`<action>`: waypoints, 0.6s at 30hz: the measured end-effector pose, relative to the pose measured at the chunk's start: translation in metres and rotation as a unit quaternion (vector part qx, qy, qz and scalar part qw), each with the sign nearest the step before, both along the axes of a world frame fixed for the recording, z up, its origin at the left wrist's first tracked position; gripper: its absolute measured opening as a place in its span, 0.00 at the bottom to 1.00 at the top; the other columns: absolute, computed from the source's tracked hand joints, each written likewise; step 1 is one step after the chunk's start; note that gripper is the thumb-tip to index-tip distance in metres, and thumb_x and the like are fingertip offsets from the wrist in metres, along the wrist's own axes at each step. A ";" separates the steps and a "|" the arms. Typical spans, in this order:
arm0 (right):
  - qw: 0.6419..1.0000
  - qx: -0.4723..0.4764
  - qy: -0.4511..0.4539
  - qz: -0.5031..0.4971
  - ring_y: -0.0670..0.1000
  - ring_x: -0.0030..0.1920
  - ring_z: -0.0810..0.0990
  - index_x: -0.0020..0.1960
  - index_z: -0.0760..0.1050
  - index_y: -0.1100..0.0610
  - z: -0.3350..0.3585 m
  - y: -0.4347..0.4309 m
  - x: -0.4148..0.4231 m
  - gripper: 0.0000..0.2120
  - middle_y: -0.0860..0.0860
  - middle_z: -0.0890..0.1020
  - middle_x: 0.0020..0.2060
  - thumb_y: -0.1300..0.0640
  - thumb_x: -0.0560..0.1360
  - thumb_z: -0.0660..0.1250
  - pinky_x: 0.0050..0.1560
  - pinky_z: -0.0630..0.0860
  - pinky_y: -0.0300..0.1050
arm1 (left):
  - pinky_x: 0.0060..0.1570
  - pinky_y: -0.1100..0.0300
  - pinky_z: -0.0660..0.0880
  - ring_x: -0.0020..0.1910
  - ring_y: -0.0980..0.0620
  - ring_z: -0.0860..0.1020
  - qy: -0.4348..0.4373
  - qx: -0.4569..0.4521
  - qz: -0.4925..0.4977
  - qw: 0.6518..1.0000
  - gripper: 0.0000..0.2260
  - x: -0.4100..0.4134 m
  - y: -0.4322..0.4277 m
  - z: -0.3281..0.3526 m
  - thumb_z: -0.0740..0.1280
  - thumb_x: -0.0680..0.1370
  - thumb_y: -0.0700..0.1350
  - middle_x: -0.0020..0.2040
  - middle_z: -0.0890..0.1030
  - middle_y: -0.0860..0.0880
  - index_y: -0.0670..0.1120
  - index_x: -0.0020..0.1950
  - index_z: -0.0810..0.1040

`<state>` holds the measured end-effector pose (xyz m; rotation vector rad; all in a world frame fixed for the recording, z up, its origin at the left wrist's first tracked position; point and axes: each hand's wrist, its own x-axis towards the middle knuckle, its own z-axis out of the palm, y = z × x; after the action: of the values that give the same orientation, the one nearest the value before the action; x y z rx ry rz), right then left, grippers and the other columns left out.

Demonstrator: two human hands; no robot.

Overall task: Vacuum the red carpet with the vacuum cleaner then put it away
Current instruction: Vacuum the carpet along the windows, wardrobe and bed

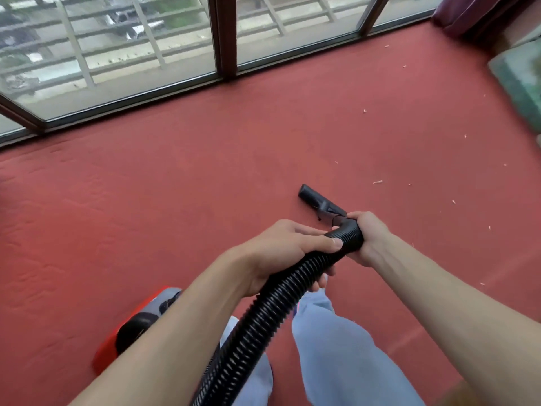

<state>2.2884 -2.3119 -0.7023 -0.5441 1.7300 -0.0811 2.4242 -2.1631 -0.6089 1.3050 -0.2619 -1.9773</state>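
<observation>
A red carpet (205, 177) covers the floor. A black ribbed vacuum hose (263, 312) runs up from the bottom middle to a short black nozzle (317, 200) that points down at the carpet. My left hand (281, 250) grips the hose from the left, just behind its bend. My right hand (366, 235) grips the hose end where the nozzle joins. The red and grey vacuum cleaner body (137, 323) sits on the carpet at lower left, partly hidden by my left forearm.
Small pale scraps (377, 181) lie scattered on the carpet to the right. Tall windows with dark frames (225, 36) run along the far edge. A green cushion (521, 83) and purple fabric (468, 16) sit at the upper right. My legs in light trousers (336, 347) are below.
</observation>
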 end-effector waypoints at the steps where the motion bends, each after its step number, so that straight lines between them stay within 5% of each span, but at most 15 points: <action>1: 1.000 0.002 0.000 -0.001 0.56 0.32 0.77 0.57 0.74 0.61 -0.004 0.001 -0.008 0.12 0.58 0.78 0.40 0.59 0.74 0.65 0.33 0.78 0.47 | 0.34 0.59 0.78 0.35 0.47 0.77 0.001 0.004 -0.003 1.000 0.12 -0.008 0.000 -0.006 0.69 0.80 0.45 0.44 0.82 0.40 0.43 0.61 0.82; 6: 0.998 -0.023 -0.041 -0.029 0.51 0.25 0.78 0.60 0.72 0.63 -0.029 -0.023 -0.036 0.15 0.60 0.80 0.42 0.57 0.76 0.65 0.26 0.77 0.41 | 0.33 0.59 0.78 0.32 0.48 0.77 0.025 0.017 0.041 0.999 0.12 -0.048 -0.018 -0.034 0.70 0.80 0.44 0.44 0.80 0.39 0.43 0.63 0.81; 11: 0.989 -0.004 -0.145 -0.039 0.50 0.27 0.76 0.54 0.71 0.63 -0.050 -0.077 -0.049 0.13 0.56 0.78 0.37 0.52 0.80 0.60 0.32 0.75 0.40 | 0.31 0.60 0.77 0.31 0.47 0.77 0.008 0.019 0.125 0.992 0.14 -0.088 -0.069 -0.060 0.70 0.79 0.43 0.41 0.78 0.39 0.44 0.64 0.79; 18: 0.984 0.000 -0.175 -0.039 0.49 0.31 0.75 0.49 0.72 0.63 -0.061 -0.145 -0.043 0.13 0.55 0.77 0.39 0.52 0.80 0.60 0.30 0.75 0.38 | 0.38 0.55 0.78 0.33 0.47 0.78 -0.014 0.018 0.169 0.985 0.19 -0.102 -0.132 -0.081 0.72 0.78 0.43 0.41 0.78 0.41 0.47 0.69 0.77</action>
<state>2.2453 -2.4571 -0.7637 -0.4317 1.4075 -0.2199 2.3219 -2.2956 -0.6897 1.3051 -0.0142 -1.6854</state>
